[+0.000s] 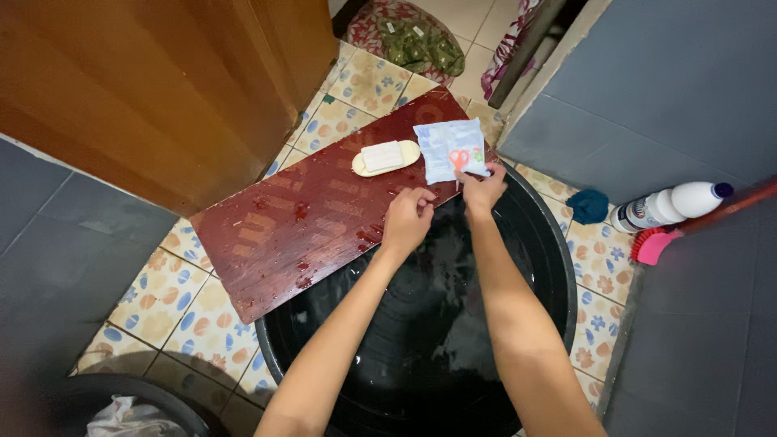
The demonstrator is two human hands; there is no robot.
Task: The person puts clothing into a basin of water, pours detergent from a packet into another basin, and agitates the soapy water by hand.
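Note:
A wet dark red wooden board (307, 226) lies across the rim of a big black tub (550, 243) filled with water. On the board sits a cream soap dish with a white soap bar (385, 157). Beside it lies a light blue plastic sachet (450, 149) with an orange mark. My right hand (482, 188) pinches the sachet's lower edge. My left hand (407, 218) hovers with fingers curled at the board's near edge, just left of the right hand, and whether it touches the sachet is unclear.
A white bottle with a dark cap (672, 205) lies on the patterned tile floor at right, next to a pink brush (652, 244) and a blue cloth (588, 205). A wooden door (162, 89) stands at left. A second basin (129, 409) with cloth sits bottom left.

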